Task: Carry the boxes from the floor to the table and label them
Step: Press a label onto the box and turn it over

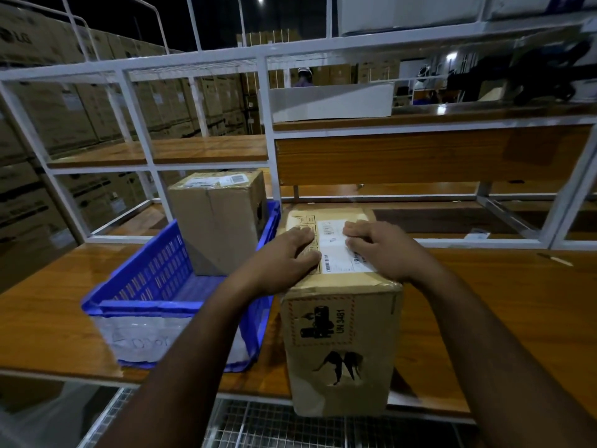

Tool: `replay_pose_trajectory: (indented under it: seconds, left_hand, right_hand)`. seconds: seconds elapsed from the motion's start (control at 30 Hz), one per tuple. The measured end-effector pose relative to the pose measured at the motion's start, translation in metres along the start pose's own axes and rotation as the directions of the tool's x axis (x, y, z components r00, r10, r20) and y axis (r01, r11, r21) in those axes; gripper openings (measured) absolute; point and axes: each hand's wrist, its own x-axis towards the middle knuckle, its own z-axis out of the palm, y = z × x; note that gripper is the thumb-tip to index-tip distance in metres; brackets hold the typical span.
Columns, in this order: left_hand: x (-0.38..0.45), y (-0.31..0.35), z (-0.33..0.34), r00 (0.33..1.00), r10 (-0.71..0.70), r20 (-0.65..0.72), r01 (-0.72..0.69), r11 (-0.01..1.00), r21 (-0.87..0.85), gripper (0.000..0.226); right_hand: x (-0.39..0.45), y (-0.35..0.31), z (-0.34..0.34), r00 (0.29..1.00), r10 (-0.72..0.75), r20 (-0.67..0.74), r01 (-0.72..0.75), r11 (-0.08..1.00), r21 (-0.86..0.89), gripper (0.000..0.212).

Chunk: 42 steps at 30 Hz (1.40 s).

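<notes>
From the head camera, a brown corrugated cardboard box [339, 344] stands on the glossy orange-brown wooden table [504, 302], its near lower edge jutting past the table's front edge. A white rectangular shipping label with barcodes [336, 247] lies on the box's top face. The left hand [284, 257] lies flat on the box top, its straight fingers pressing beside the label's left edge. The right hand [381, 250] presses on the label's right part, fingers extended and slightly bent, gripping nothing. The box's near face carries a red-hatched hazard sticker marked UN 3481 [321, 321].

Just left of this box, touching or nearly touching it, sits a blue perforated plastic crate [151, 286], with a second brown cardboard box [219, 221] standing upright inside, a white label on its top. A white metal shelf frame [268, 101] rises behind the table.
</notes>
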Motion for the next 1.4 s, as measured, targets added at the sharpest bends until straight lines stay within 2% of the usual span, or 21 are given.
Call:
replay_pose_trajectory:
  seconds: [0.13, 0.23, 0.33, 0.43, 0.5, 0.53, 0.63, 0.7, 0.77, 0.83, 0.9, 1.03, 1.07, 1.13, 1.27, 1.4]
  left_hand:
    - [0.0, -0.001, -0.002, 1.0, 0.003, -0.01, -0.002, 0.999, 0.039, 0.059]
    - [0.001, 0.002, -0.001, 0.999, 0.05, -0.018, -0.049, 0.998, 0.048, 0.055]
    - [0.0, -0.002, 0.002, 0.997, 0.076, -0.01, -0.076, 0.997, 0.021, 0.057]
    - [0.002, -0.007, 0.001, 0.998, 0.068, -0.012, -0.068, 0.997, -0.036, 0.052]
    - [0.001, -0.006, 0.004, 0.994, 0.1, -0.037, -0.104, 0.986, -0.13, 0.04]
    - [0.0, -0.004, 0.007, 0.992, 0.102, -0.072, -0.116, 0.966, -0.23, 0.034]
    - [0.001, -0.009, 0.023, 0.963, -0.054, -0.265, -0.121, 0.789, -0.603, 0.044]
    - [0.003, -0.021, 0.04, 0.905, -0.203, -0.373, -0.147, 0.675, -0.723, 0.045]
    - [0.005, -0.037, 0.061, 0.861, -0.319, -0.397, -0.102, 0.655, -0.749, 0.047]
    - [0.002, -0.051, 0.084, 0.845, -0.403, -0.351, 0.036, 0.699, -0.714, 0.046]
    - [0.002, -0.07, 0.112, 0.835, -0.511, -0.203, 0.233, 0.662, -0.712, 0.053]
    - [-0.002, -0.083, 0.154, 0.788, -0.605, 0.111, 0.518, 0.555, -0.651, 0.095]
    - [-0.002, -0.08, 0.161, 0.787, -0.594, 0.166, 0.543, 0.539, -0.644, 0.098]
    - [-0.001, -0.069, 0.168, 0.79, -0.577, 0.208, 0.544, 0.503, -0.671, 0.087]
    - [0.007, -0.045, 0.168, 0.837, -0.525, 0.153, 0.47, 0.549, -0.691, 0.062]
    - [0.012, -0.024, 0.165, 0.858, -0.498, 0.127, 0.442, 0.588, -0.677, 0.046]
  right_hand:
    - [0.007, -0.011, -0.002, 0.999, 0.032, -0.026, -0.036, 0.983, -0.178, 0.034]
    - [0.008, -0.019, 0.003, 1.0, -0.011, -0.006, 0.008, 0.934, -0.357, 0.039]
    - [0.006, -0.023, 0.011, 0.997, -0.057, 0.051, 0.07, 0.95, -0.306, 0.051]
    - [0.01, -0.023, 0.011, 0.996, -0.066, 0.061, 0.082, 0.948, -0.309, 0.05]
    - [0.013, -0.021, 0.01, 0.996, -0.07, 0.057, 0.084, 0.953, -0.291, 0.05]
    - [0.013, -0.02, 0.009, 0.996, -0.071, 0.051, 0.082, 0.959, -0.271, 0.05]
    - [0.01, -0.012, 0.002, 0.997, -0.058, 0.046, 0.065, 0.981, -0.182, 0.052]
    - [0.006, -0.001, -0.007, 0.998, -0.039, 0.056, 0.047, 0.988, -0.145, 0.053]
    - [0.001, 0.015, -0.019, 0.999, -0.012, 0.039, 0.016, 0.995, -0.103, 0.052]
    - [-0.006, 0.035, -0.031, 1.0, 0.029, 0.003, -0.029, 0.999, -0.044, 0.05]
    - [-0.013, 0.059, -0.041, 0.997, 0.08, -0.017, -0.08, 0.997, 0.002, 0.049]
    - [-0.028, 0.106, -0.055, 0.979, 0.196, -0.059, -0.193, 0.98, 0.042, 0.052]
    - [-0.033, 0.115, -0.057, 0.975, 0.211, -0.068, -0.207, 0.977, 0.054, 0.051]
    - [-0.045, 0.133, -0.059, 0.967, 0.242, -0.084, -0.234, 0.968, 0.095, 0.048]
    - [-0.068, 0.166, -0.06, 0.963, 0.241, -0.117, -0.215, 0.955, 0.202, 0.034]
    - [-0.086, 0.191, -0.061, 0.949, 0.31, -0.056, -0.266, 0.886, 0.38, 0.033]
